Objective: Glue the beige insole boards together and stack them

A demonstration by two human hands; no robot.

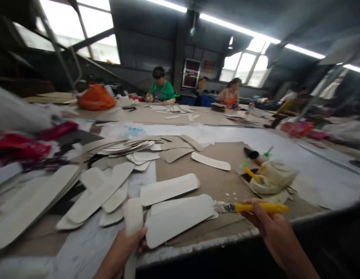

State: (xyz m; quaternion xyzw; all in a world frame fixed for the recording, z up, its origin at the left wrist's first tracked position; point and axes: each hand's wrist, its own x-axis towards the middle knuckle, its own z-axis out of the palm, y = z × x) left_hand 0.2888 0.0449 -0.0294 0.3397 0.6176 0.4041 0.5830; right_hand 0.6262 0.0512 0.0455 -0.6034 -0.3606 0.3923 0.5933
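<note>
My right hand [267, 224] is closed round a yellow-handled brush [257, 208], whose bristles rest at the right end of a long pale insole-shaped piece [180, 219] near the table's front edge. My left hand [123, 248] grips a narrow pale piece [133, 221] just left of it, thumb on top. A second pale piece [168, 188] lies a little farther back on brown cardboard [220, 170].
Several more pale pieces are fanned over the left and middle of the table [116, 186]. A cloth-lined glue pot with another yellow brush [273, 176] stands at the right. An orange bag [95, 99] sits far left. Two seated people [161, 91] work at the far end.
</note>
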